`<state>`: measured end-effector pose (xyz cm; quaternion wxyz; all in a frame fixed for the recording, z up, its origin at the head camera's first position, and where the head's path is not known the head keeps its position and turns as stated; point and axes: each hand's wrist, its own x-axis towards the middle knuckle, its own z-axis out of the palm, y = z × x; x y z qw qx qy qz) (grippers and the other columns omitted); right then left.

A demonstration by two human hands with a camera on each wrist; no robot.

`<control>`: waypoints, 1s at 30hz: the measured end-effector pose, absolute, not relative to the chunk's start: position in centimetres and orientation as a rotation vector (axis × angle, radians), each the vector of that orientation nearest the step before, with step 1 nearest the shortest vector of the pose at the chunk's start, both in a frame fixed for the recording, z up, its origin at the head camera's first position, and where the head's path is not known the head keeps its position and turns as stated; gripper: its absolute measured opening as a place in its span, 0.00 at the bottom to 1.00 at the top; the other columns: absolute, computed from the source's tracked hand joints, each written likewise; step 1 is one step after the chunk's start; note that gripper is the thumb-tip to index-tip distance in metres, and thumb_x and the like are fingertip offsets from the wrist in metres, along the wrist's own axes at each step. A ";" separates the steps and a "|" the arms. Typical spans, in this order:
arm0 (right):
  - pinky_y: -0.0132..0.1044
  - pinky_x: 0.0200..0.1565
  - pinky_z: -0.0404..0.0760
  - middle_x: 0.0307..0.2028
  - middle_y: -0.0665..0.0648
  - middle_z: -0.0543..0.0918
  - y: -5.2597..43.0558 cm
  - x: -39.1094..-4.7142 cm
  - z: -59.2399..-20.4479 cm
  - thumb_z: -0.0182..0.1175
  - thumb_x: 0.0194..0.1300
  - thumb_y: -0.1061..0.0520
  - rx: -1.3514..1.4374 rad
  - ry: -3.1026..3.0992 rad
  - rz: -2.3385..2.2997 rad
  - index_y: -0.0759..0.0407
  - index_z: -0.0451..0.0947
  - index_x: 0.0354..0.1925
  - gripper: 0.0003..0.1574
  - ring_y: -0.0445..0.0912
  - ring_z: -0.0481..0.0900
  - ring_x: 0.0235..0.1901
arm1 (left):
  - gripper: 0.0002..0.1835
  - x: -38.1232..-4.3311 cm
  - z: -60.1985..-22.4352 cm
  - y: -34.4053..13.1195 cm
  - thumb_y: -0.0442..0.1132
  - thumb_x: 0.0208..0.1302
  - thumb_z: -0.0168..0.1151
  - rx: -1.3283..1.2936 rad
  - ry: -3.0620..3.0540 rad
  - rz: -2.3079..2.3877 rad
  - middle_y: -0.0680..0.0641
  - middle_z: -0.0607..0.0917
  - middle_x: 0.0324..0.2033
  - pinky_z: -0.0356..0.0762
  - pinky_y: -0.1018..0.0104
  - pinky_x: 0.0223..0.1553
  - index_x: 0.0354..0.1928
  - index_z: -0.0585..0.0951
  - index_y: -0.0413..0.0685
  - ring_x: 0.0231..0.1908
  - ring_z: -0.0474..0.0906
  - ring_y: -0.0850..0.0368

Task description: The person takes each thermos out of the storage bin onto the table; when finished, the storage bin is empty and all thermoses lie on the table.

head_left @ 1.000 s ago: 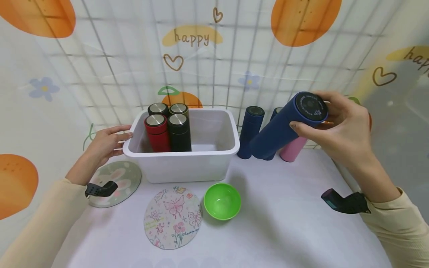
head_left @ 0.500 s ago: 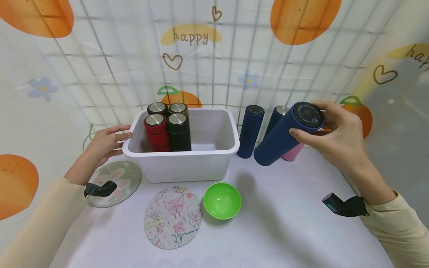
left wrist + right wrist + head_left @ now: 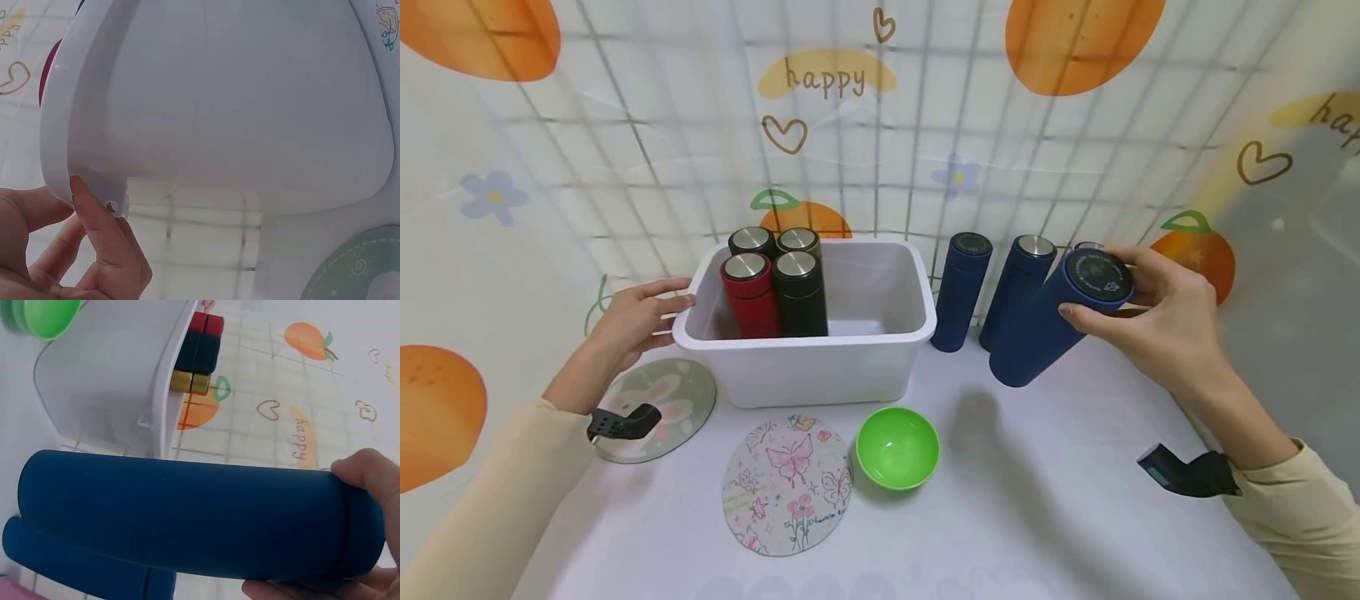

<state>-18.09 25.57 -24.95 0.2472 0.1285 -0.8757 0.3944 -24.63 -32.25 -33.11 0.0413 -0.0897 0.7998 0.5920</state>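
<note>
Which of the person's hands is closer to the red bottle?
Left. The left hand holds the white tub at the end where the red bottle stands; the right hand, holding a blue bottle, is beyond the opposite end.

Cream sleeves (image 3: 508, 500), black curved wrist devices (image 3: 1202, 476)

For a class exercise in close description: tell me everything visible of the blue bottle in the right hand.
The held bottle is a smooth, dark blue cylinder, seemingly matte, with a seam near one end, where a black disc bears pale print. It tilts, disc end up, in front of a standing blue bottle. The right hand grips it near the seam; whether its lower end touches the table is unclear.
</note>
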 end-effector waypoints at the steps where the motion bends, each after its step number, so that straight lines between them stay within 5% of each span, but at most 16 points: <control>1: 0.19 0.34 0.78 0.34 0.38 0.82 25.7 -18.1 -25.0 0.82 0.46 0.60 0.339 -2.397 1.068 0.58 0.79 0.58 0.39 0.30 0.82 0.30 | 0.35 -24.6 -33.0 -32.3 0.47 0.71 0.63 -0.274 2.446 1.818 0.64 0.82 0.36 0.83 0.67 0.38 0.75 0.63 0.47 0.35 0.82 0.64; 11: 0.19 0.30 0.74 0.45 0.62 0.84 26.6 -18.2 -25.8 0.79 0.52 0.50 0.233 -2.495 0.957 0.59 0.76 0.62 0.42 0.25 0.76 0.31 | 0.35 -24.5 -32.9 -32.3 0.47 0.71 0.62 -0.264 2.449 1.817 0.64 0.82 0.37 0.83 0.67 0.38 0.75 0.64 0.46 0.36 0.82 0.64; 14: 0.19 0.30 0.74 0.44 0.60 0.84 27.1 -18.3 -26.2 0.79 0.52 0.50 0.210 -2.504 0.949 0.59 0.76 0.63 0.43 0.25 0.76 0.31 | 0.35 -24.5 -33.0 -32.3 0.47 0.71 0.62 -0.271 2.444 1.815 0.64 0.82 0.37 0.83 0.67 0.38 0.75 0.64 0.47 0.36 0.82 0.64; 21: 0.22 0.29 0.75 0.34 0.34 0.80 28.3 -18.6 -26.9 0.80 0.51 0.50 0.184 -2.502 0.999 0.56 0.78 0.60 0.40 0.27 0.78 0.30 | 0.35 -24.4 -33.0 -32.3 0.47 0.71 0.62 -0.266 2.443 1.823 0.64 0.82 0.37 0.83 0.67 0.38 0.75 0.64 0.46 0.36 0.82 0.64; 30: 0.22 0.30 0.74 0.36 0.41 0.80 29.5 -19.1 -27.5 0.78 0.52 0.44 0.102 -2.537 0.955 0.56 0.77 0.60 0.41 0.27 0.77 0.32 | 0.34 -24.4 -33.1 -32.3 0.46 0.72 0.62 -0.255 2.433 1.844 0.64 0.82 0.37 0.83 0.67 0.38 0.75 0.64 0.45 0.35 0.83 0.64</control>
